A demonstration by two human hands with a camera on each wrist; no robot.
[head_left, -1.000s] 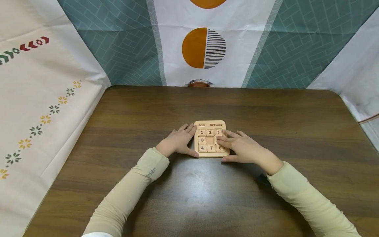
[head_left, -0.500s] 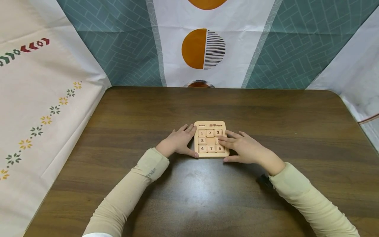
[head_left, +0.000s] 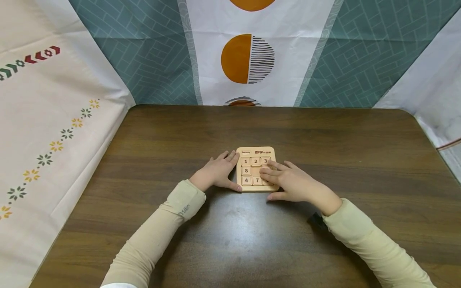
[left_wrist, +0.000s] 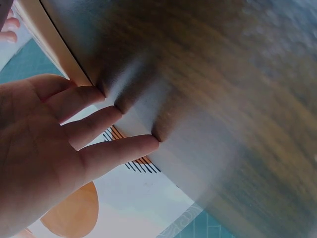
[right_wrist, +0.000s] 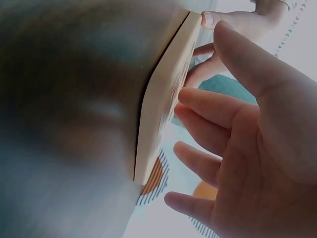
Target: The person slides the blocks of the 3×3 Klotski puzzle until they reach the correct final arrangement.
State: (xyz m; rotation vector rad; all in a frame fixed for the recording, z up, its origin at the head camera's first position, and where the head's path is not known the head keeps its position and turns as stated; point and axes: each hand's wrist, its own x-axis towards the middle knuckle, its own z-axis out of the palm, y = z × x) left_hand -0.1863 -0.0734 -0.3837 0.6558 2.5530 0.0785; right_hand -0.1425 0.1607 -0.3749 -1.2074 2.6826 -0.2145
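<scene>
A square wooden sliding number puzzle (head_left: 256,189) lies flat on the table. Its top row reads 1, 2, 3; tile 8 (head_left: 246,171) is at the middle left, with a bare centre slot beside it. Tiles 4 and 7 show in the bottom row. My left hand (head_left: 217,172) braces the puzzle's left side, thumb at the near corner and fingers spread toward the far one. Over the right column reaches my right hand (head_left: 297,184), fingers extended at the centre slot's right edge, hiding the middle-right tile and most of the bottom-right one. Its thumb is off the near edge.
The brown wooden table (head_left: 180,128) extends around the puzzle on all sides. Behind it hangs a teal and white patterned cloth (head_left: 288,60); a cream cloth with flower prints (head_left: 47,120) drapes at the left. A small black object (head_left: 317,220) sits under the right wrist.
My right hand drew back slightly to the right, uncovering tile 6, then came left and nearer again, its fingers now covering most of that tile. The left hand and the puzzle have stayed put.
</scene>
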